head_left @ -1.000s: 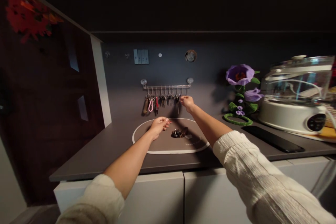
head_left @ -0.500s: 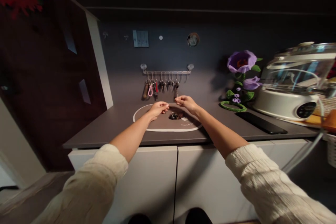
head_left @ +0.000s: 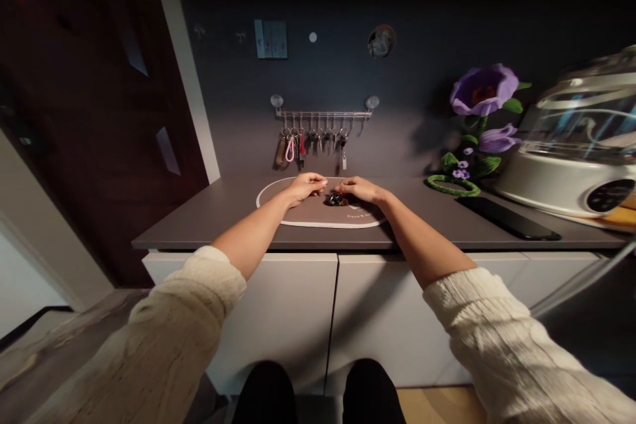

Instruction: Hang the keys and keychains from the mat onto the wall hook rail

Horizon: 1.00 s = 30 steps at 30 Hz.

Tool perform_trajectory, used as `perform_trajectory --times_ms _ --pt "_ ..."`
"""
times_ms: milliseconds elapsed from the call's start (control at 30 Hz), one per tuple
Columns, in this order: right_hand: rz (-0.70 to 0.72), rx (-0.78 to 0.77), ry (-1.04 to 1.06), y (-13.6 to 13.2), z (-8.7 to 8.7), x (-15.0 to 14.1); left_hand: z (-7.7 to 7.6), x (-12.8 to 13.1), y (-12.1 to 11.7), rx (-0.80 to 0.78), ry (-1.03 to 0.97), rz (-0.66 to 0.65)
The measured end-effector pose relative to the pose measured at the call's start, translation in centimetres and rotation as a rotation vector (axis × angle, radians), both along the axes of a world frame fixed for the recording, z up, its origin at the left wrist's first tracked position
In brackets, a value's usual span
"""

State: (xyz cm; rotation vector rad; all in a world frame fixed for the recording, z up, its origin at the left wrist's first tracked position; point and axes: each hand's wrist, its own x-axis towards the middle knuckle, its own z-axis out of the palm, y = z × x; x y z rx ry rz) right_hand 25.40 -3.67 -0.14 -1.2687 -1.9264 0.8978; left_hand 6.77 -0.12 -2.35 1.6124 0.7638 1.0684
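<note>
A small dark pile of keys (head_left: 335, 199) lies on an oval brown mat (head_left: 318, 215) with a pale rim. At the pile's right edge is my right hand (head_left: 360, 189), its fingertips drawn together against it; what they pinch is too small to make out. Just left of the pile hovers my left hand (head_left: 304, 188), thumb and fingers pressed together, and anything between them is hidden. Behind both, a clear hook rail (head_left: 325, 114) on the wall carries several hanging keys (head_left: 320, 139), a pink loop (head_left: 290, 150) and a pale tag (head_left: 344, 161) near its right end.
Purple felt flowers (head_left: 484, 93) on a green ring base stand at the right of the counter (head_left: 183, 215). A black phone (head_left: 507, 217) lies before them, beside a white appliance (head_left: 551, 179) with a clear cover. White cabinet doors (head_left: 278, 318) are below.
My right hand has come down from under the hanging keys to the pile on the mat. My left hand stays near its place beside the pile. The view has tilted down.
</note>
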Motion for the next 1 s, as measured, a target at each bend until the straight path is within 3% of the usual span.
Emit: perform_trajectory --times_ms 200,433,833,1000 --pt "0.041 -0.009 -0.126 -0.3 0.3 -0.1 0.1 0.0 0.0 0.021 0.046 -0.006" --pt "0.037 -0.030 -0.091 -0.4 0.5 -0.2 0.2 0.0 -0.2 0.036 0.076 -0.006" --pt "-0.043 -0.006 0.259 0.8 -0.1 -0.2 0.3 0.4 -0.6 0.092 0.083 -0.048" --pt "-0.002 0.004 0.367 1.3 -0.1 -0.3 0.5 0.8 -1.3 0.177 0.088 0.029"
